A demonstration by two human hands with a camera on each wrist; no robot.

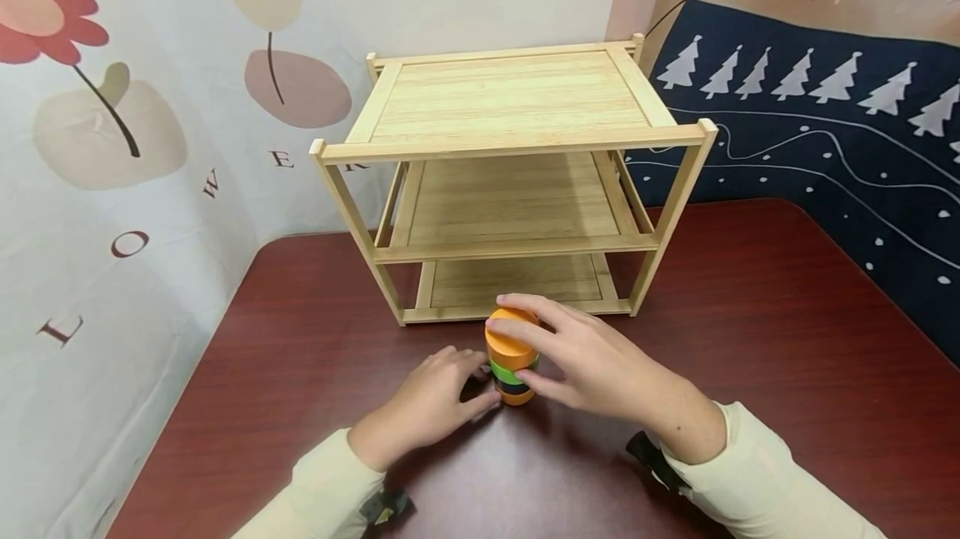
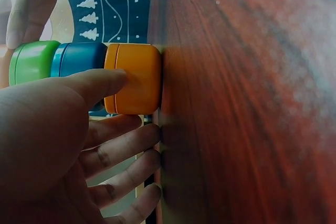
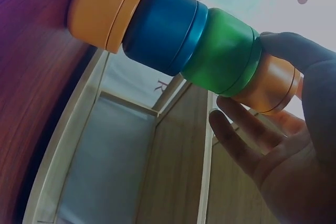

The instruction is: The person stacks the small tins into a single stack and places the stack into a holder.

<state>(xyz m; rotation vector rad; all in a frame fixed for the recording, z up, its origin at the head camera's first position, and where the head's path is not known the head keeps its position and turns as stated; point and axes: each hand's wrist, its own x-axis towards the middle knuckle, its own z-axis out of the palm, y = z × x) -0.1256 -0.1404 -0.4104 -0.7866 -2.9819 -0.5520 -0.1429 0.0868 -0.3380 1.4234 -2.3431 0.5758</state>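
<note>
Four-tiered, the stack of small round lidded jars stands upright on the table. At its foot is an orange jar [image 2: 139, 59], with a dark blue jar [image 3: 163, 27] above it, then a green jar [image 3: 223, 51] and a second orange jar [image 1: 510, 347] on top. My right hand [image 1: 588, 360] grips the top orange jar from the right, thumb by its seam with the green one. Low on the left, my left hand [image 1: 427, 397] holds the bottom orange jar between thumb and index finger, its other fingers loosely extended near the table.
Just behind the stack stands a three-tier light wooden rack [image 1: 517, 147] on the dark red table [image 1: 300, 339]. A flower-printed cloth [image 1: 172, 122] hangs on the left, and a navy cloth with white trees [image 1: 795, 122] on the right.
</note>
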